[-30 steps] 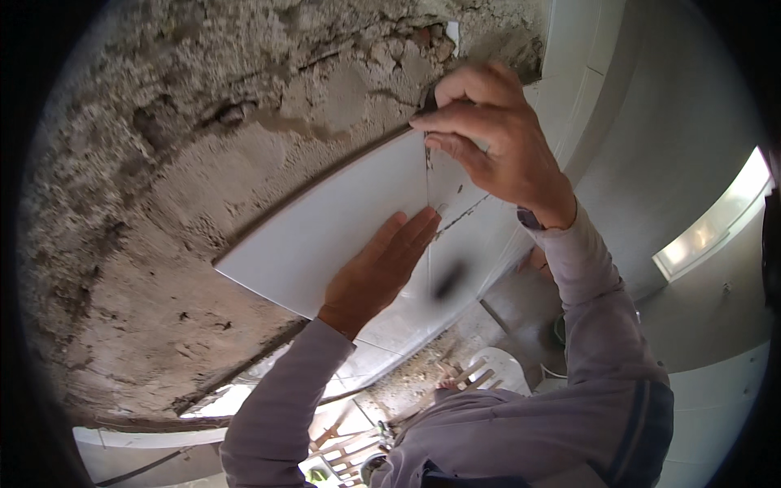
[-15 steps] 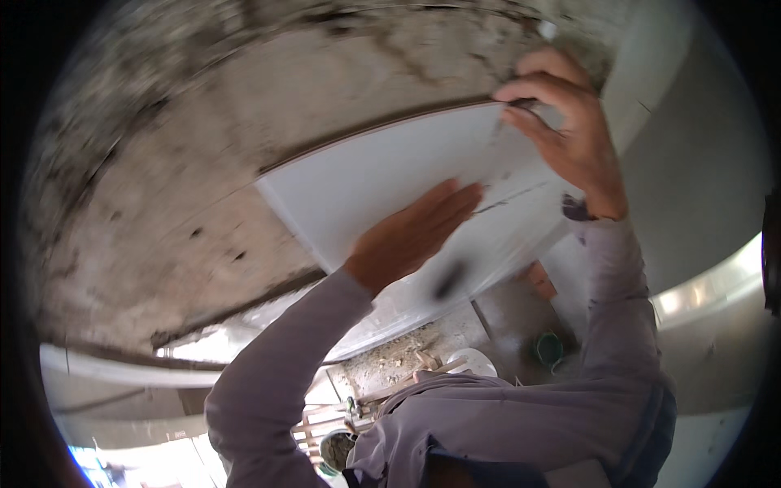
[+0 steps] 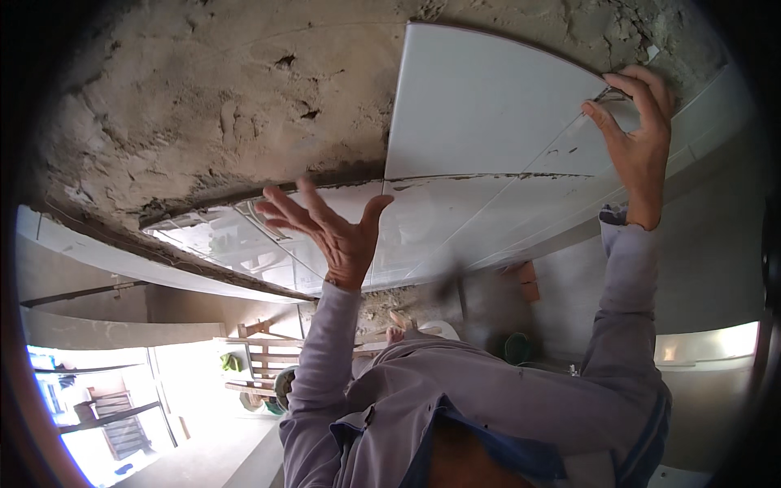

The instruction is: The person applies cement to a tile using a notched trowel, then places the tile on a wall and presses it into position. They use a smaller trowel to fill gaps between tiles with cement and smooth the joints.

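A large white wall tile stands against the rough mortared wall, its lower edge along a row of white tiles. My right hand is at the tile's upper right edge, thumb and fingers closed in a pinch. A small dark, thin thing shows between them; its kind cannot be made out. My left hand is open with fingers spread, holding nothing, in front of the lower row, left of the upper tile. Whether it touches that row is unclear.
Bare, pitted mortar covers the wall to the left. Below are a wooden slatted frame, a dark green bucket and an orange-brown brick piece. A bright opening lies at lower left.
My left hand has come off the upper tile's face and moved left, its fingers now spread. My right hand stays at the tile's upper right edge. The view has turned.
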The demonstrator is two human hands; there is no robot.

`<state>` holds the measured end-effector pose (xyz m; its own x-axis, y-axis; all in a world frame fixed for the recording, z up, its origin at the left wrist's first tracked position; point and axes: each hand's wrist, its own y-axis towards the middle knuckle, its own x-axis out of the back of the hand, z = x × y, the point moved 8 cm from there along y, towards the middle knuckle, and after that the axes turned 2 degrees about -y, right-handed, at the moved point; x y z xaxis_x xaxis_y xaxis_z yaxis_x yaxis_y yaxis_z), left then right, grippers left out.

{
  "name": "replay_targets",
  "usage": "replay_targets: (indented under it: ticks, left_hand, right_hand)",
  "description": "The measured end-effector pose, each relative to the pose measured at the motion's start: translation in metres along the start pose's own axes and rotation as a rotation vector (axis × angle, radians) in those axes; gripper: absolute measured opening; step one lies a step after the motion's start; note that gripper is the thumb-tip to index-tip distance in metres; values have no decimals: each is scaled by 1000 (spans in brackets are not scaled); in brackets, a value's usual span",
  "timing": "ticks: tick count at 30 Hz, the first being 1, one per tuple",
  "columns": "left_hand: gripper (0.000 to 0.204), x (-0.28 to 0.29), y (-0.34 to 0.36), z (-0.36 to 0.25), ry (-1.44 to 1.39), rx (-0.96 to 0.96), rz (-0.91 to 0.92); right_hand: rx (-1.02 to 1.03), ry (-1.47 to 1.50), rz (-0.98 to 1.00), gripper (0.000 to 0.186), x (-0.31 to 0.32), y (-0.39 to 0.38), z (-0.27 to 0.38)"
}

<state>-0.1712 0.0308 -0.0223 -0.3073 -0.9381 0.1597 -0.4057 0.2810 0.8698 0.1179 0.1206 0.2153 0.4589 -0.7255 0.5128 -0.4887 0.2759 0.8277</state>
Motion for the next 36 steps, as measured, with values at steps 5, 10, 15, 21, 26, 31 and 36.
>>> replay_targets:
  ticks: [5,10,15,21,26,31,36]
  left_hand:
    - [37,-12,8,-10,19,25,61]
    - [21,-19,12,-13,-70,50,12]
    - [20,-13,7,-9,-11,24,-48]
    - [20,-20,7,-10,8,99,47]
    - [21,-18,9,-15,-3,114,93]
    - [18,-16,11,-26,53,54,86]
    - [19,-12,14,-31,62,18,83]
  right_hand:
    - [-6,-7,-4,40,-4,-3,-3]
    - [8,-1,-10,39,0,-4,-8]
    - [27,115,-33,37,-10,0,-4]
    - [-27,136,-21,36,-3,0,-14]
    - [-5,138,-61,34,-3,-5,-15]
    - [1,169,-64,35,-4,-8,-16]
    - [-8,236,-79,36,-3,-9,-18]
